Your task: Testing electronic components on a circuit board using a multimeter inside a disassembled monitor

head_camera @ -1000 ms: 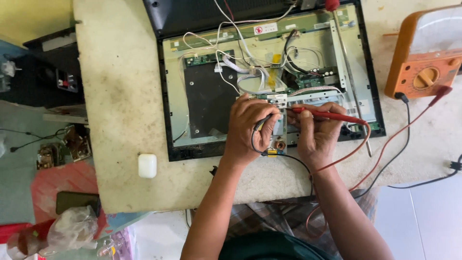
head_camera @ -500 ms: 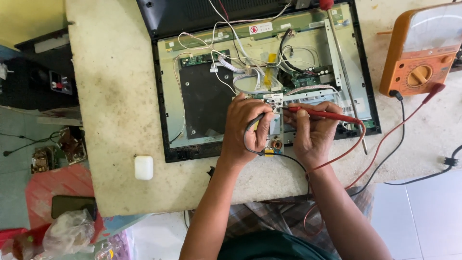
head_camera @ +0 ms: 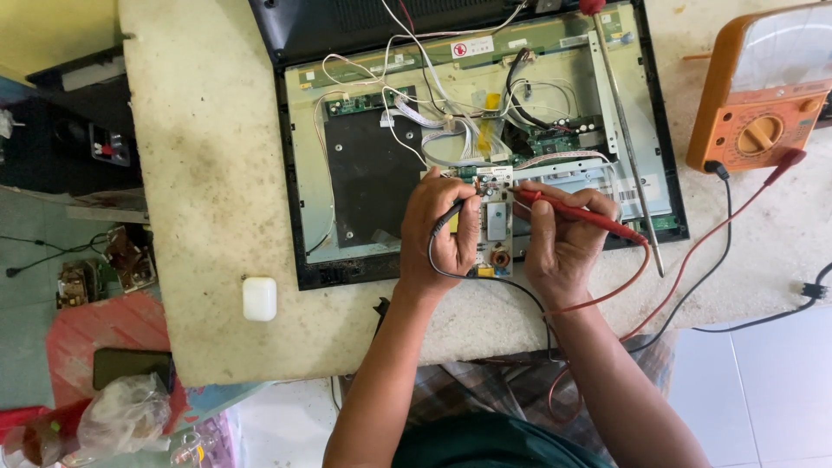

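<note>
I see both hands over the board (head_camera: pixel 494 221) — left hand (head_camera: pixel 442 230) pinching black probe (head_camera: pixel 449 214), right hand (head_camera: pixel 563 238) pinching red probe (head_camera: pixel 576 211), wrists resting low.

an opened monitor (head_camera: pixel 373 173) lies on the tabletop (head_camera: pixel 208 173). a small circuit board (head_camera: pixel 492 221) sits between the left hand (head_camera: pixel 442 234) and right hand (head_camera: pixel 563 247). a multimeter (head_camera: pixel 763 95) rests at the right, a small case (head_camera: pixel 259 298) at the left.
</note>
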